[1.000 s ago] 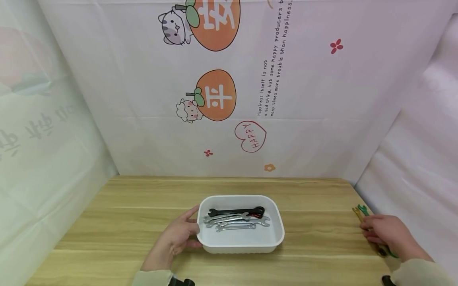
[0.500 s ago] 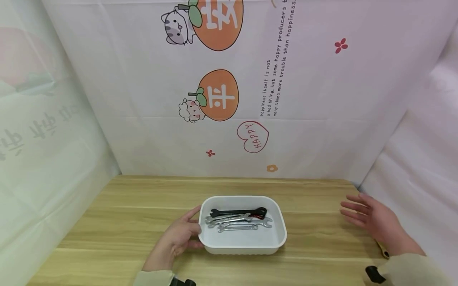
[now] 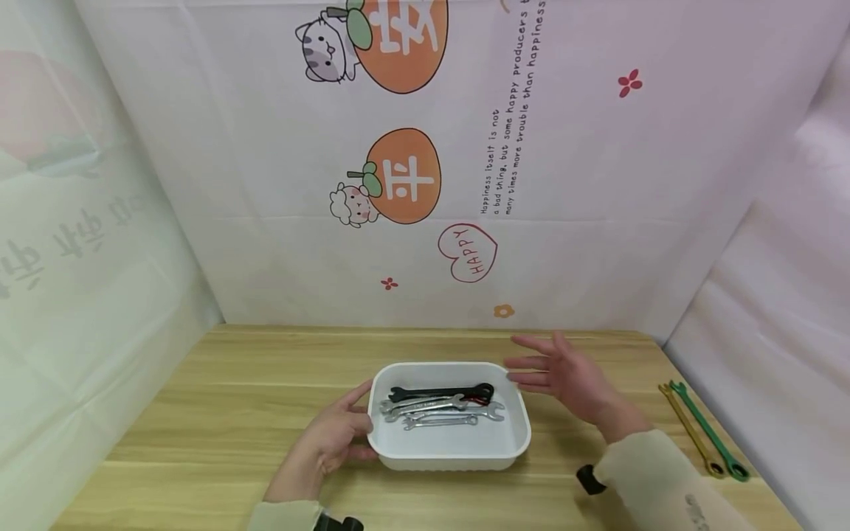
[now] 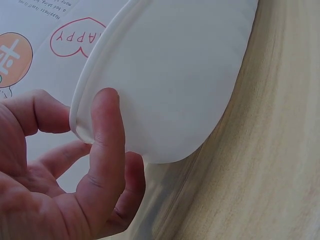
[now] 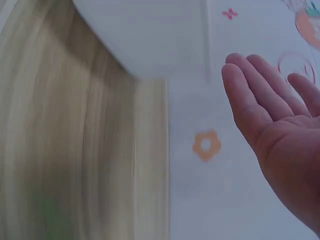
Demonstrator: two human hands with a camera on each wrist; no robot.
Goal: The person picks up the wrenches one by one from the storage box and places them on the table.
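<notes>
A white plastic tub sits on the table, with several wrenches piled inside. On top of the pile is a black wrench, above silver wrenches. My left hand touches the tub's left end. In the left wrist view, its fingers lie against the outside wall, under the rim. At the tub's far right corner my right hand holds nothing, its fingers straight and spread. Off to the right, a gold wrench and a green wrench lie side by side.
The wooden table meets a printed white cloth hung along its back. White cloth also stands close beside the two wrenches on the right, and another cloth hangs on the left.
My right hand has let go of the gold and green wrenches at the right and moved left to the tub, leaving both wrenches on the table. My left hand stays at the tub.
</notes>
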